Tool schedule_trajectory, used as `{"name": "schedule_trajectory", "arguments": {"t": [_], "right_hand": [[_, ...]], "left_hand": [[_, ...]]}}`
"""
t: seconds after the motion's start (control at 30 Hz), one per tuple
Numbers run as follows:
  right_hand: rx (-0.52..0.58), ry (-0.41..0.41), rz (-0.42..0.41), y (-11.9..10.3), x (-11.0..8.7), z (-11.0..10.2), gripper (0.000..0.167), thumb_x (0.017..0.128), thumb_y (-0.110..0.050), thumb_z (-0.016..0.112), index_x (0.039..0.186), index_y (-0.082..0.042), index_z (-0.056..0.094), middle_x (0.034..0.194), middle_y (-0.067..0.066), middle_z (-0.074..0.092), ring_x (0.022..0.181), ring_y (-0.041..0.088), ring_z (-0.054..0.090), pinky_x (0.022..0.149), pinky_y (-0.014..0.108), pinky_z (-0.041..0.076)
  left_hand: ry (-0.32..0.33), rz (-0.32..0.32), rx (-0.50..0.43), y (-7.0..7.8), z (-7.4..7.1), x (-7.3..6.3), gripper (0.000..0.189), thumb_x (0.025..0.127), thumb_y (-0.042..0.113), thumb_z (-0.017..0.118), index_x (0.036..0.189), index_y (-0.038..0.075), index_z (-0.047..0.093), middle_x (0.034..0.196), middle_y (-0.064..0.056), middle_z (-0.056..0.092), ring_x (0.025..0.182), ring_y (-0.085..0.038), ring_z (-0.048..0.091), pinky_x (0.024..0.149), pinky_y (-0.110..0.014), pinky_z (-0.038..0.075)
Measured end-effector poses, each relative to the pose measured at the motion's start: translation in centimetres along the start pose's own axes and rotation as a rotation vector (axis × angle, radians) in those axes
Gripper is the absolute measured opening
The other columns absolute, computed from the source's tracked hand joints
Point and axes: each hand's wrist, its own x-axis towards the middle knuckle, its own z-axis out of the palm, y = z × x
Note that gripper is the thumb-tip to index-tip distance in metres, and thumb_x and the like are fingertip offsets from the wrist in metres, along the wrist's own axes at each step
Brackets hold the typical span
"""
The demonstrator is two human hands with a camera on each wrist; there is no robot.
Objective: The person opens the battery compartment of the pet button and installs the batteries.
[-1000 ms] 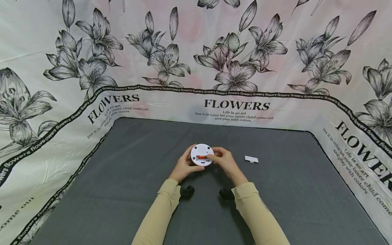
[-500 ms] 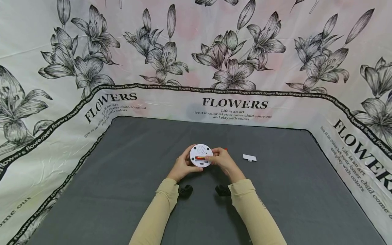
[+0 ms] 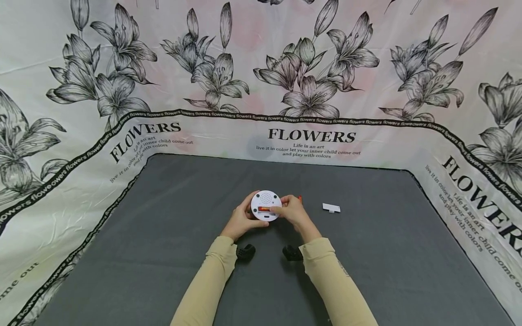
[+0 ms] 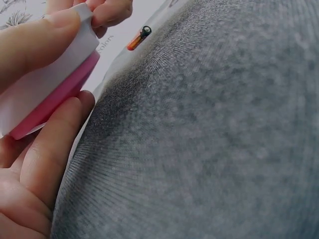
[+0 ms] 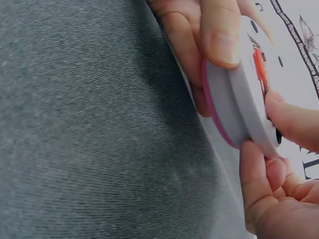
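One white round device (image 3: 266,198) is held over the grey table (image 3: 163,253); left hand (image 3: 239,221), fingers clamped, grips its rim at 8 o'clock; right hand (image 3: 295,213) pinches it at 4 o'clock, thumb against the red battery (image 3: 263,209); white cover (image 3: 331,208) lies at 3 o'clock.

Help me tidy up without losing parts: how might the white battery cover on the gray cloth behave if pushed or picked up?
The white battery cover lies flat and is rectangular, so it will probably slide rather than roll. It looks like thin plastic, suggesting it is light and stiff. Its small projecting tab might catch on the gray cloth.
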Motion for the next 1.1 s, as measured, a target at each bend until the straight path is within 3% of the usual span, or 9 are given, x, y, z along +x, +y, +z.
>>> {"name": "schedule_trajectory", "arguments": {"t": [0.27,0.47,0.7,0.87,1.1], "right_hand": [[0.064,0.000,-0.076,0.9,0.0,-0.4,0.039,0.079,-0.007,0.074,0.108,0.005,0.052,0.082,0.009,0.050,0.070,0.015,0.050,0.068,0.035,0.050],[0.034,-0.013,-0.154,2.0,0.4,-2.0,0.038,0.083,-0.017,0.072,0.112,0.003,0.058,0.094,0.012,0.059,0.081,0.021,0.057,0.072,0.037,0.051],[0.082,0.174,-0.195,3.3,0.9,-4.2,0.031,0.089,-0.016,0.065,0.110,0.006,0.060,0.091,0.012,0.061,0.085,0.028,0.059,0.071,0.027,0.049],[0.119,0.249,-0.201,4.0,1.3,-5.3,0.034,0.085,-0.015,0.069,0.109,0.007,0.061,0.091,0.013,0.062,0.084,0.031,0.061,0.072,0.033,0.051],[0.001,0.304,-0.156,5.0,1.7,-5.6,0.034,0.081,-0.019,0.073,0.107,0.003,0.066,0.095,0.014,0.063,0.076,0.021,0.058,0.063,0.027,0.046]], "left_hand": [[0.003,-0.005,-0.012,0.0,0.1,0.1,0.093,0.072,-0.003,0.077,0.147,0.019,0.026,0.130,-0.014,0.050,0.095,-0.028,0.062,0.079,-0.033,0.051],[0.003,0.007,-0.025,-0.1,0.1,0.1,0.093,0.072,-0.003,0.077,0.147,0.019,0.027,0.127,-0.014,0.052,0.093,-0.029,0.063,0.078,-0.033,0.051],[0.005,0.008,-0.033,0.0,0.0,0.1,0.094,0.070,-0.004,0.079,0.146,0.022,0.028,0.126,-0.013,0.054,0.092,-0.028,0.063,0.079,-0.033,0.050],[0.000,0.010,-0.037,0.0,0.0,0.1,0.094,0.070,-0.004,0.078,0.146,0.021,0.028,0.126,-0.014,0.053,0.092,-0.028,0.064,0.079,-0.033,0.050],[-0.006,0.023,-0.029,-0.1,0.1,0.1,0.094,0.070,-0.004,0.078,0.146,0.020,0.029,0.126,-0.015,0.053,0.088,-0.027,0.065,0.078,-0.034,0.051]]}}
